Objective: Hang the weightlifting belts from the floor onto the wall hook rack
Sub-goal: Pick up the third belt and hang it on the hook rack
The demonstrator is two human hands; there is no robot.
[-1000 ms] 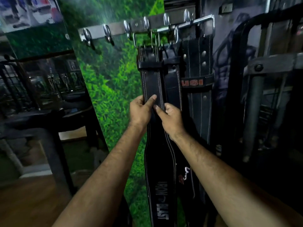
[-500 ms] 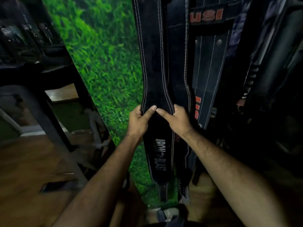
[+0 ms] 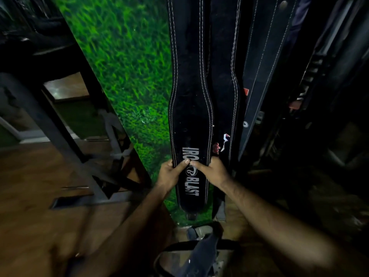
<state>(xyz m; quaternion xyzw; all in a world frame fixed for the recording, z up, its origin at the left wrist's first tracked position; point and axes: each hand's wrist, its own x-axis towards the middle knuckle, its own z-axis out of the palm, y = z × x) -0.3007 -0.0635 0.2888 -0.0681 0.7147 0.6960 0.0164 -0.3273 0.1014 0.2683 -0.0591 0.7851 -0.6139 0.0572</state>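
A black weightlifting belt with white stitching and "IRON BLAST" lettering hangs straight down against the green grass-print wall. My left hand grips its left edge and my right hand grips its right edge, thumbs meeting on the lettering. A second black belt hangs just behind it to the right, and a third dark belt hangs further right. Another belt lies coiled on the floor below my arms. The hook rack is out of view above.
The green grass-print wall panel runs down the left of the belts. A dark metal bench frame stands on the wooden floor at left. Dark gym equipment crowds the right side.
Both hands slid down the hanging belt from its upper part to the lettering near the bottom. The view tilted down, so the hook rack left the frame and the floor belt appeared.
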